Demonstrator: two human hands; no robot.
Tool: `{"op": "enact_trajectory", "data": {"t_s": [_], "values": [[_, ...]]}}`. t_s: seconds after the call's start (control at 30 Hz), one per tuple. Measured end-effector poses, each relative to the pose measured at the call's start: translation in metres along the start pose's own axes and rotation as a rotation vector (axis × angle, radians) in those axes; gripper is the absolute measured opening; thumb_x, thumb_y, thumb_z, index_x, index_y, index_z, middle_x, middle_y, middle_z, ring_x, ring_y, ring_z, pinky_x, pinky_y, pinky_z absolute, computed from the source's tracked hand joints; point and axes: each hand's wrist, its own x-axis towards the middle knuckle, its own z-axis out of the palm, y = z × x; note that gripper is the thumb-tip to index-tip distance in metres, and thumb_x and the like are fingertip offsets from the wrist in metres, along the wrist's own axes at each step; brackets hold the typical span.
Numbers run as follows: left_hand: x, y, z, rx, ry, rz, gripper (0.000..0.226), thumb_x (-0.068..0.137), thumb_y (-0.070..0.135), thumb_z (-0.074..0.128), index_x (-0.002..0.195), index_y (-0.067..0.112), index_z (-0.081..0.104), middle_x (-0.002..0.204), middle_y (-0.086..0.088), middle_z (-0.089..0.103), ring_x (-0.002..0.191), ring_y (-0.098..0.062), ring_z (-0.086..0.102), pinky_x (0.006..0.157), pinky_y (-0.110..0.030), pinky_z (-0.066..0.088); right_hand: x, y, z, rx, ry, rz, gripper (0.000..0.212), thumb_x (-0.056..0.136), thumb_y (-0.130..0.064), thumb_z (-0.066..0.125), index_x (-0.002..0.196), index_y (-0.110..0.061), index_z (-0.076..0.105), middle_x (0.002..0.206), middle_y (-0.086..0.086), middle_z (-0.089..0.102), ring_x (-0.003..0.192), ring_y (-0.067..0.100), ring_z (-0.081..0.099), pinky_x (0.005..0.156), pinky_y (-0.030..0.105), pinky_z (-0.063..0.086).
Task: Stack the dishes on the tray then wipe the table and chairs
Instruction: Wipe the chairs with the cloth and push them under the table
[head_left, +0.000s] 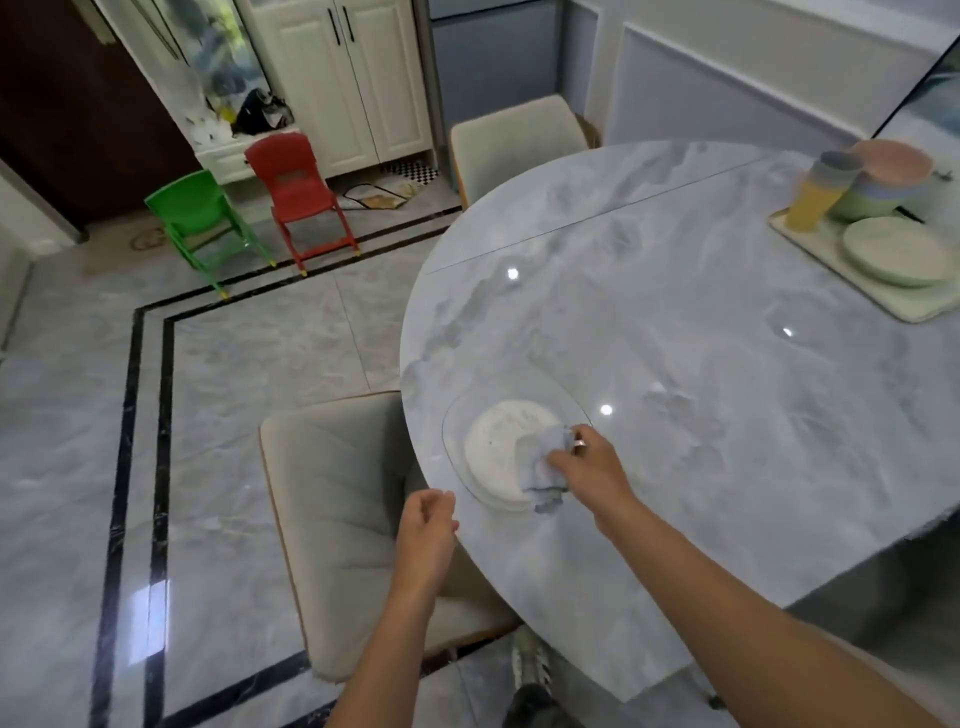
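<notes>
**Right hand on the cloth at the table's near edge**

The right hand (587, 465) grips a crumpled blue-grey cloth (540, 467), with the fingers curled round it and pressing it down on the marble-patterned table (675, 338). A ring shows on one finger. The cloth lies close to the table's near-left rim and partly covers a white round patch (493, 447) inside a faint oval outline. I cannot tell whether that patch is a plate or a lamp mirrored in the glossy top.

The left hand (428, 530) holds nothing. Its fingers are loosely curled, and it hangs just off the table's rim, above the seat of a beige padded chair (337, 493) that stands against the table's left side. Both forearms are bare.

Well away from the cloth, at the table's far right, sits a pale tray (906, 310). On it are a stack of pale green plates (896, 252), behind them a stack of pastel bowls (883, 187) with a pink one on top, and beside those a stack of cups (818, 192) that is yellow at the bottom and grey at the top. A second beige chair (514, 135) stands at the table's far side.

On the tiled floor beyond, a small green chair (195, 213) and a small red chair (293, 182) stand side by side in front of a white cabinet (353, 78). A shoe (530, 665) shows under the table's near edge.
</notes>
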Motion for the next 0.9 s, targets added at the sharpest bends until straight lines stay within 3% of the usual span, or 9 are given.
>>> {"op": "enact_trajectory", "data": {"t_s": [0.1,0.23,0.37,0.5,0.57,0.67,0.73,0.83,0.9], "values": [[0.030,0.014,0.009,0.069,0.004,-0.048,0.028,0.104,0.037,0.059,0.127,0.022,0.053,0.115,0.001,0.062,0.102,-0.016,0.065,0.099,-0.050,0.056,0.034,-0.010,0.022,-0.213,-0.061,-0.090,0.025,0.089,-0.017,0.069,0.107,-0.020,0.052,0.086,0.000,0.061,0.074,0.016,0.058,0.065,0.030,0.045],[0.062,0.022,0.022,0.077,-0.013,-0.101,0.037,0.103,0.033,0.060,0.137,0.026,0.048,0.117,0.002,0.059,0.101,-0.014,0.062,0.099,-0.050,0.057,0.072,-0.018,0.032,-0.366,-0.192,-0.088,0.016,0.092,-0.024,0.071,0.104,-0.023,0.060,0.098,-0.001,0.067,0.087,0.019,0.064,0.070,0.029,0.049],[0.091,0.024,0.035,0.047,-0.043,-0.149,0.044,0.100,0.027,0.064,0.140,0.023,0.049,0.124,-0.003,0.058,0.107,-0.020,0.061,0.098,-0.052,0.057,0.092,-0.016,0.013,-0.590,-0.050,-0.230,0.021,0.097,-0.027,0.064,0.117,-0.020,0.062,0.113,0.000,0.058,0.098,0.020,0.061,0.080,0.032,0.049],[0.104,0.021,0.040,-0.001,-0.064,-0.171,0.046,0.100,0.023,0.064,0.143,0.027,0.049,0.131,-0.008,0.059,0.113,-0.025,0.062,0.096,-0.053,0.058,0.101,-0.017,-0.008,-0.672,0.107,-0.372,0.029,0.094,-0.020,0.062,0.122,-0.019,0.061,0.119,0.001,0.057,0.107,0.021,0.055,0.077,0.032,0.048],[0.107,0.020,0.040,-0.065,-0.082,-0.201,0.046,0.100,0.027,0.066,0.143,0.032,0.051,0.136,-0.007,0.059,0.117,-0.026,0.063,0.094,-0.051,0.060,0.107,-0.014,-0.015,-0.697,0.124,-0.328,0.040,0.094,-0.023,0.061,0.134,-0.021,0.056,0.124,0.001,0.057,0.113,0.022,0.053,0.079,0.033,0.048],[0.102,0.023,0.039,-0.183,-0.144,-0.292,0.042,0.102,0.033,0.064,0.142,0.036,0.052,0.133,0.000,0.060,0.116,-0.022,0.065,0.075,-0.041,0.063,0.115,-0.009,-0.019,-0.605,-0.023,-0.093,0.050,0.097,-0.028,0.061,0.145,-0.024,0.049,0.126,0.003,0.060,0.113,0.023,0.059,0.089,0.036,0.051],[0.101,0.024,0.039,-0.211,-0.167,-0.307,0.039,0.104,0.037,0.061,0.142,0.034,0.053,0.133,0.002,0.062,0.116,-0.020,0.064,0.072,-0.040,0.063,0.119,-0.002,-0.017,-0.560,-0.072,-0.008,0.042,0.097,-0.022,0.057,0.139,-0.025,0.056,0.118,0.003,0.068,0.105,0.023,0.064,0.083,0.031,0.051],[0.102,0.024,0.039,-0.205,-0.145,-0.278,0.035,0.102,0.042,0.063,0.135,0.033,0.061,0.129,0.002,0.067,0.114,-0.021,0.067,0.079,-0.050,0.065,0.120,0.005,-0.014,-0.524,-0.038,-0.005,0.030,0.096,-0.011,0.053,0.117,-0.027,0.067,0.101,0.003,0.073,0.091,0.021,0.068,0.068,0.023,0.048],[0.100,0.027,0.037,-0.204,-0.137,-0.246,0.024,0.102,0.042,0.062,0.125,0.035,0.065,0.123,0.004,0.069,0.110,-0.019,0.068,0.082,-0.054,0.064,0.120,0.006,-0.016,-0.484,-0.018,-0.008,0.030,0.096,-0.007,0.052,0.105,-0.030,0.069,0.093,0.005,0.074,0.082,0.023,0.070,0.068,0.027,0.054]]}}
